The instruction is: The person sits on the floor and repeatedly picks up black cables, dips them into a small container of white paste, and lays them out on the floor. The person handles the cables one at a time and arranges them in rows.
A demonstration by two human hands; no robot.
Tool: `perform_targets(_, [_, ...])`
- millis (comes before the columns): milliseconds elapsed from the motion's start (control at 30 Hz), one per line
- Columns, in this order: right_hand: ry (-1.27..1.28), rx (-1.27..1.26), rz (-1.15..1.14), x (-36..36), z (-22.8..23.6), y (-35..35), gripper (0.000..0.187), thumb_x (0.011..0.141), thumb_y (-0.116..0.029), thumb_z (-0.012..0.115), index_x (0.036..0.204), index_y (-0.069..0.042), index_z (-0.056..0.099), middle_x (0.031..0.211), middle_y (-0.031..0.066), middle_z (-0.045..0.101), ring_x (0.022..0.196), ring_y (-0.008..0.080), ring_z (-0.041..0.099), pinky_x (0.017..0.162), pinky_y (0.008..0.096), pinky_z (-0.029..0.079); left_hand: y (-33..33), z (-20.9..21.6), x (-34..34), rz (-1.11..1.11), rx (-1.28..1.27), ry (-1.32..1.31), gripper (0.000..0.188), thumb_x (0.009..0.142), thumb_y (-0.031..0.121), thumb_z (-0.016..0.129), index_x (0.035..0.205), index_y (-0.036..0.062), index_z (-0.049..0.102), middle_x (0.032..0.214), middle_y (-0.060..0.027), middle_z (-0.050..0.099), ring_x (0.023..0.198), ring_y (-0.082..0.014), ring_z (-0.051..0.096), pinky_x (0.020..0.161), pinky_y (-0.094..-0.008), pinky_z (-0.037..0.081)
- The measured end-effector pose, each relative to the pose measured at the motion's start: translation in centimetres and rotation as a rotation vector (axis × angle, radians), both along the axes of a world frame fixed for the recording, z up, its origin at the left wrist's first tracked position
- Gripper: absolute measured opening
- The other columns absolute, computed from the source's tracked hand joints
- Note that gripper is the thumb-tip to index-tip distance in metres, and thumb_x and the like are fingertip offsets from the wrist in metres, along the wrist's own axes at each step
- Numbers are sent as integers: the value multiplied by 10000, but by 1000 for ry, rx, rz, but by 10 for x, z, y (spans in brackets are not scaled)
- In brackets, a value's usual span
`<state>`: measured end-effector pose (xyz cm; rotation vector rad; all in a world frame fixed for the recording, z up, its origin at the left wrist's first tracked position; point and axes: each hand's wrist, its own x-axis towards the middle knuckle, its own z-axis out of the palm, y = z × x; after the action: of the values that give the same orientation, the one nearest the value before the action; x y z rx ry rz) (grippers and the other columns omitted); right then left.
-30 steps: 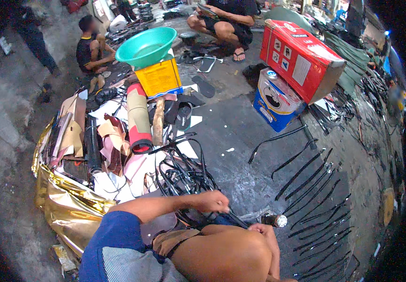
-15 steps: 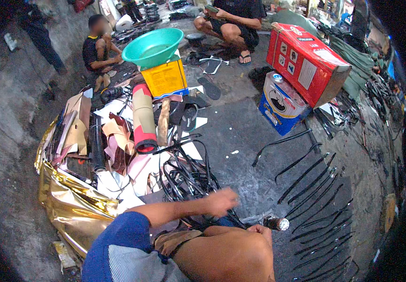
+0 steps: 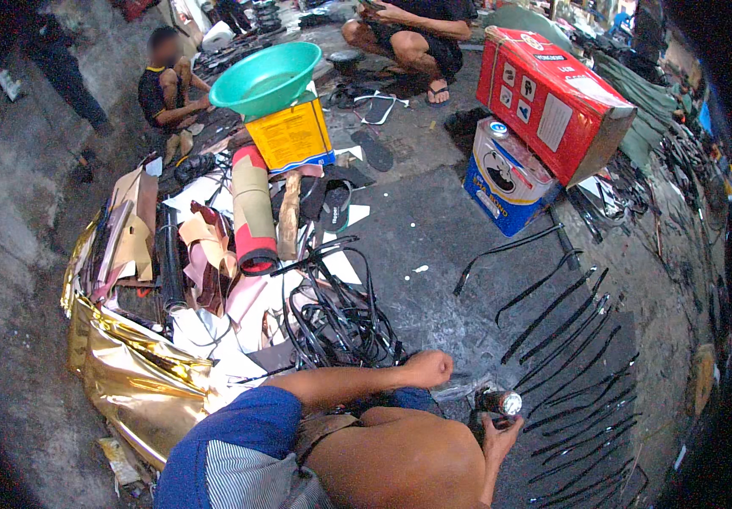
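My left hand [image 3: 430, 369] is closed in a loose fist over the dark floor mat, in front of my raised knee. Whatever it may hold is hidden. My right hand [image 3: 500, 437] is curled beyond the knee, thumb and fingers around something dark that I cannot make out. Right beside its fingertips lies a short dark cylinder [image 3: 491, 402] with a bright round end; whether they touch is unclear. A tangled heap of glossy black straps [image 3: 336, 318] lies by my left forearm. Several cut black strips [image 3: 582, 416] are laid out in a row to the right.
Gold sheeting [image 3: 141, 377] and scraps lie at left, with a red-and-tan roll [image 3: 255, 212]. A green basin [image 3: 268, 81] sits on a yellow box [image 3: 290, 136]. A red carton [image 3: 548, 106] rests on a blue-white tin [image 3: 506, 182]. Two people sit or squat at the back.
My left hand has moved slightly right and down and curled more tightly. My right hand has come out from behind the knee, to just below the cylinder. The view has shifted a little.
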<state>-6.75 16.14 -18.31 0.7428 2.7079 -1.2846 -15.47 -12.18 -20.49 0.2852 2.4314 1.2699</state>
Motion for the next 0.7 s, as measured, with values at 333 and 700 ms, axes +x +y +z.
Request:
perform_targets(333, [293, -80, 32, -20, -22, -28, 797, 669, -58, 895, 1353, 1, 491, 1346, 180, 521, 1229, 312, 535, 1066, 422, 437, 14, 11, -22, 207, 221, -155, 296, 772, 104, 685, 1056, 24, 715, 813, -99, 709, 681, -201, 682, 629, -378, 538])
perform_targets(700, [584, -524, -386, -43, 51, -15, 700, 808, -97, 859, 1366, -15, 444, 1244, 149, 614, 1094, 230, 644, 942, 359, 552, 33, -2, -25, 159, 831, -705, 467, 865, 0, 603, 1327, -67, 585, 842, -96, 699, 706, -153, 648, 668, -283, 509])
